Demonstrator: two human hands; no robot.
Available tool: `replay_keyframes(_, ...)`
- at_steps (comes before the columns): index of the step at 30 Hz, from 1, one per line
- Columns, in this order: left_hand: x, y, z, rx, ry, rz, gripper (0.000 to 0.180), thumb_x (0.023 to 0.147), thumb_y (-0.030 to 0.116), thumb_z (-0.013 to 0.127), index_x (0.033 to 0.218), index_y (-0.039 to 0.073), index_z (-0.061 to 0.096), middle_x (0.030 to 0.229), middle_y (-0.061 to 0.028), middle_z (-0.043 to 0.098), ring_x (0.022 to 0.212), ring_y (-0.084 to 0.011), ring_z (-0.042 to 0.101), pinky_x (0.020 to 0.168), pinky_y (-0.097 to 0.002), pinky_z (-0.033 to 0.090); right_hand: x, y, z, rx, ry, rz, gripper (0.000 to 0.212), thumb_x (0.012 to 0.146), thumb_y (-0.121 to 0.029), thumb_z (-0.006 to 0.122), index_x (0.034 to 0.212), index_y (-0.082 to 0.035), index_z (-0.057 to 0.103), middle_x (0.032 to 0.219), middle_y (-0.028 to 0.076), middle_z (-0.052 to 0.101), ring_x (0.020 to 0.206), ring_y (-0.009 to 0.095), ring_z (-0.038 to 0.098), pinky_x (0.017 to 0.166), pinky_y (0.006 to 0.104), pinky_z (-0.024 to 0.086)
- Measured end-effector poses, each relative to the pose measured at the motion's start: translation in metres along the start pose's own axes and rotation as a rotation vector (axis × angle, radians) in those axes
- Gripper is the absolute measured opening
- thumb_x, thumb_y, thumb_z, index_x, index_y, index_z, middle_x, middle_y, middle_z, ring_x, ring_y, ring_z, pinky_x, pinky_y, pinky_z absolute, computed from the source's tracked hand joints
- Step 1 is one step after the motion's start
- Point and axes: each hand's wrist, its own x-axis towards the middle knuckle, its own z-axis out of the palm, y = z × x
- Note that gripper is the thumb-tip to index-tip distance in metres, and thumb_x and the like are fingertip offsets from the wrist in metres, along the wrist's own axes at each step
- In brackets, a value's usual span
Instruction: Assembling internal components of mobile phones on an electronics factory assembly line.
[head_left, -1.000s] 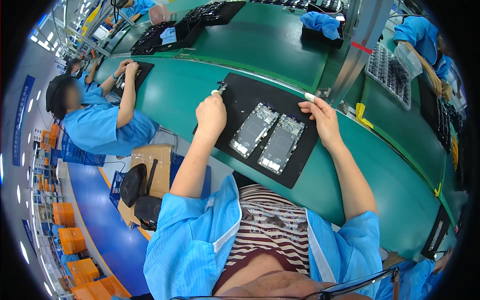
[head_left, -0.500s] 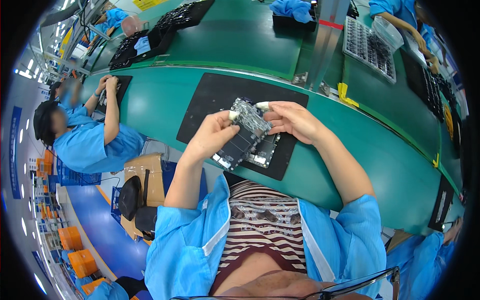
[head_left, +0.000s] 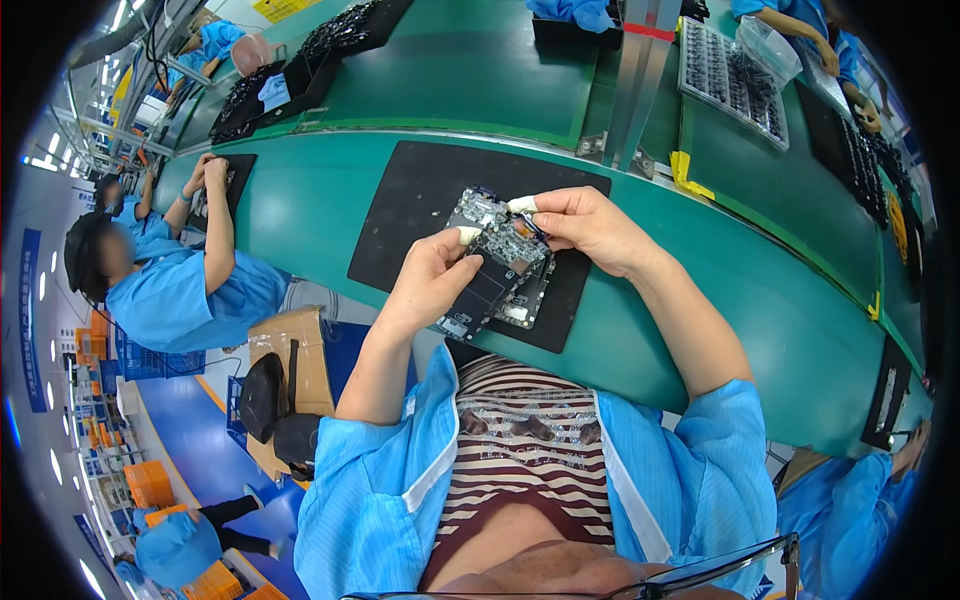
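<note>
My left hand (head_left: 425, 275) grips a black and silvery circuit board (head_left: 490, 265) by its left edge, thumb over the face. The board is raised and tilted above the black mat. Pinched at its upper right edge, my right hand (head_left: 598, 235) has its fingers closed on a small dark part (head_left: 532, 230) with an orange spot; whether it is joined to the board I cannot tell. White covers sit on a fingertip of each hand. Partly hidden under the held board is a second circuit board (head_left: 522, 308), lying on the mat.
The black mat (head_left: 400, 190) lies on the green bench (head_left: 300, 210). A metal post (head_left: 640, 90) rises behind it. A tray of small parts (head_left: 735, 85) stands far right. To the left a co-worker in blue (head_left: 190, 290) works at the bench; a cardboard box (head_left: 290, 345) stands below.
The board has turned so its component side shows more clearly. My right fingers have shifted to its upper right edge, round a small dark part. My left hand keeps its grip.
</note>
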Motion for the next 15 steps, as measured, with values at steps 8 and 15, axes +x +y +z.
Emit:
replay_keyframes(8, -0.001, -0.003, 0.008, 0.117, 0.124, 0.066, 0.015, 0.083, -0.003, 0.056, 0.098, -0.005, 0.06, 0.079, -0.0035, 0.065, 0.071, -0.003, 0.054, 0.06, -0.0207, 0.042, -0.001, 0.0, 0.002, -0.183, 0.046, -0.029, 0.031, 0.092, -0.01, 0.053, 0.122, -0.002, 0.058, 0.095, 0.0, 0.063, 0.079, 0.003, 0.053, 0.071, 0.0184, 0.045)
replay_keyframes(15, 0.003, -0.022, 0.009, 0.199, 0.226, 0.164, 0.009, 0.08, 0.002, 0.062, 0.083, -0.005, 0.059, 0.061, -0.0034, 0.057, 0.058, -0.0026, 0.044, 0.049, -0.0243, 0.036, -0.001, 0.0, 0.005, -0.238, 0.083, -0.128, 0.032, 0.092, -0.008, 0.054, 0.122, 0.0, 0.057, 0.096, 0.001, 0.063, 0.081, 0.004, 0.053, 0.074, 0.0193, 0.045)
